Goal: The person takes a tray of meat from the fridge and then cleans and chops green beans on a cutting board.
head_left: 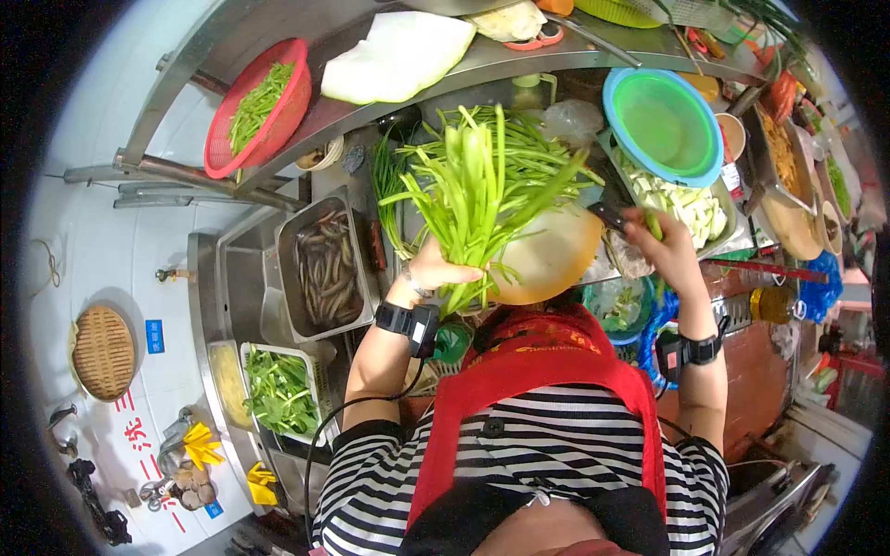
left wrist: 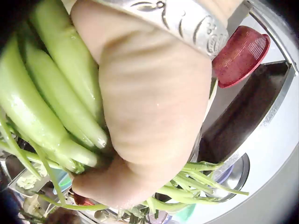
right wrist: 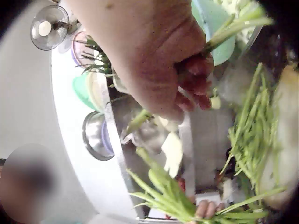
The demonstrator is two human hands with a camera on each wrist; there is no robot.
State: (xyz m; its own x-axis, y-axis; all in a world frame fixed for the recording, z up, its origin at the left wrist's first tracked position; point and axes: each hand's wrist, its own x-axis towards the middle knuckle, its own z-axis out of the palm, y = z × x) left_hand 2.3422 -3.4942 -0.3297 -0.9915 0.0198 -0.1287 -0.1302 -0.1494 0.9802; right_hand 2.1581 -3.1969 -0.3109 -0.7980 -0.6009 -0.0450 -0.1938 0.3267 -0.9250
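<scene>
My left hand (head_left: pixel 434 267) grips a thick bunch of green celery stalks (head_left: pixel 471 181), their upper ends fanning out over a round pale cutting board (head_left: pixel 556 250). In the left wrist view the thumb side wraps round the wet stalks (left wrist: pixel 42 98). Off to the right of the board, my right hand (head_left: pixel 672 255) curls its fingers round a single green stalk (right wrist: pixel 236 31), which pokes out on both sides of the fist in the right wrist view. A black handle (head_left: pixel 607 217) lies by its fingertips. More green stalks (head_left: pixel 547 153) lie heaped behind the bunch.
A red basket (head_left: pixel 300 79) of cut greens and a white melon slab (head_left: pixel 399 56) sit on the shelf above. To the left are a metal tub (head_left: pixel 357 310) of dark, slender items and a white basket (head_left: pixel 320 389) of leaves. A blue-rimmed basin (head_left: pixel 714 139) stands right.
</scene>
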